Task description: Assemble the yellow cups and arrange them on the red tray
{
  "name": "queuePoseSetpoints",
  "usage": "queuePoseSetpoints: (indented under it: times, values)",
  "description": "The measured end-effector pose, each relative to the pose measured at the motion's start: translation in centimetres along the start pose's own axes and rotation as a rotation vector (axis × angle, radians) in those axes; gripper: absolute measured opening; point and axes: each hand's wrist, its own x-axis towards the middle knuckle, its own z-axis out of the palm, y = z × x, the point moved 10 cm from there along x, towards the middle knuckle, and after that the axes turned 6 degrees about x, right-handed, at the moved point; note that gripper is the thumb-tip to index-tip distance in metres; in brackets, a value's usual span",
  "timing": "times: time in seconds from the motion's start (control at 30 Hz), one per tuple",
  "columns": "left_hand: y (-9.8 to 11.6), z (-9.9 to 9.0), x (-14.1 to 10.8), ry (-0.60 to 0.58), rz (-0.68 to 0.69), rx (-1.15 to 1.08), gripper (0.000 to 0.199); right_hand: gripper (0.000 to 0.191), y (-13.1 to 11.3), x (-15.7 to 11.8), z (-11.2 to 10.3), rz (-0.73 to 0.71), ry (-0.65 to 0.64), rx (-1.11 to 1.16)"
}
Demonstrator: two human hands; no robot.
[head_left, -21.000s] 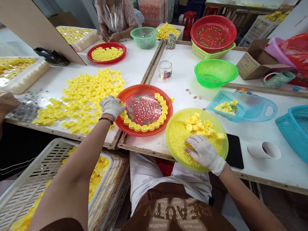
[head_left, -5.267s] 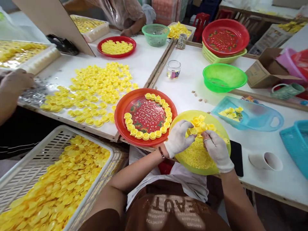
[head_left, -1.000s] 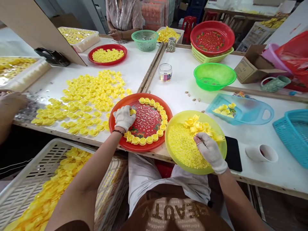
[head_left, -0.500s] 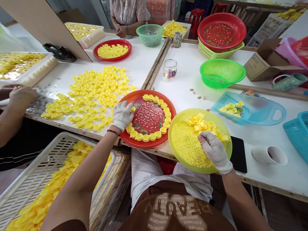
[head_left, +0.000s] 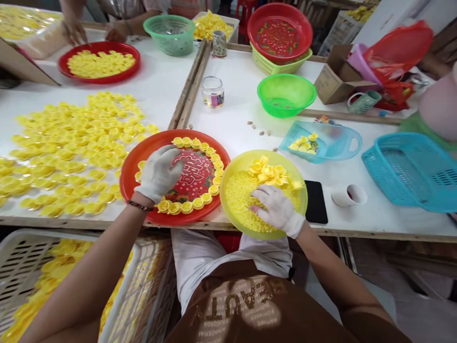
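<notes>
Round yellow cups (head_left: 197, 203) set in a curved row inside the red tray (head_left: 152, 143), at the surface's (head_left: 232, 119) front edge.
Left hand (head_left: 159, 174), gloved, is over the tray's left side, grip spread, hiding part of the row; right hand (head_left: 280, 209), gloved, is over yellow beads (head_left: 241, 200) in the adjacent yellow bowl (head_left: 290, 166), grip spread; beyond stands a glass jar (head_left: 213, 93).
</notes>
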Motion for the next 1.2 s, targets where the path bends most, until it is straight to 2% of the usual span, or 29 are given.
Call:
queuePoseSetpoints:
  times: [0.1, 0.13, 0.2, 0.23, 0.33, 0.43, 0.53, 0.63, 0.7, 0.77, 0.87, 0.93, 1.0, 1.1, 1.2]
  values:
    - [10.9, 2.6, 1.7, -0.078, 0.188, -0.203, 0.026, 0.036, -0.8, 0.1, 1.7, 0.008, -0.065, -0.131]
    - [14.6, 4.1, 2.1, -0.150, 0.249, -0.225, 0.028, 0.033, -1.1, -0.1, 2.1, 0.003, -0.062, -0.138]
    - [20.4, 7.0, 3.0, -0.245, 0.348, -0.183, 0.037, 0.029, -1.3, -0.5, 2.7, -0.025, -0.032, -0.105]
    - [22.6, 8.4, 3.4, -0.274, 0.415, -0.145, 0.038, 0.027, -1.2, -0.7, 2.9, -0.039, -0.011, -0.072]
    - [25.6, 11.4, 4.7, -0.305, 0.516, -0.005, 0.038, 0.025, 0.1, -0.8, 2.7, -0.010, 0.063, 0.108]
    - [26.2, 12.6, 4.8, -0.326, 0.597, 0.130, 0.034, 0.024, 3.2, -1.2, 1.2, 0.190, 0.214, 0.478]
    - [25.8, 12.2, 4.2, -0.308, 0.616, 0.164, 0.032, 0.030, 6.7, -2.3, 0.4, 0.456, 0.421, 1.035]
    - [25.3, 11.6, 3.6, -0.293, 0.640, 0.182, 0.031, 0.040, 7.9, -2.7, 1.2, 0.605, 0.472, 1.496]
    - [24.5, 11.1, 3.5, -0.289, 0.612, 0.153, 0.029, 0.043, 8.2, -2.8, 1.6, 0.664, 0.479, 1.646]
    - [23.3, 10.0, 3.7, -0.259, 0.521, 0.066, 0.026, 0.041, 8.4, -2.9, 1.9, 0.698, 0.499, 1.720]
    - [20.2, 8.1, 3.7, -0.185, 0.237, -0.230, 0.023, 0.037, 8.2, -2.8, 2.3, 0.697, 0.503, 1.724]
    - [18.3, 8.5, 2.3, -0.221, 0.019, -0.476, 0.021, 0.034, 7.7, -2.4, 2.4, 0.684, 0.491, 1.677]
    - [17.7, 10.0, 0.3, -0.310, -0.128, -0.655, 0.019, 0.034, 7.0, -1.7, 2.5, 0.665, 0.450, 1.628]
    - [17.8, 11.7, -2.2, -0.364, -0.210, -0.752, 0.022, 0.037, 5.8, -0.5, 3.1, 0.651, 0.348, 1.587]
    - [18.0, 12.3, -3.2, -0.390, -0.197, -0.773, 0.037, 0.039, 5.5, -0.1, 4.0, 0.672, 0.264, 1.600]
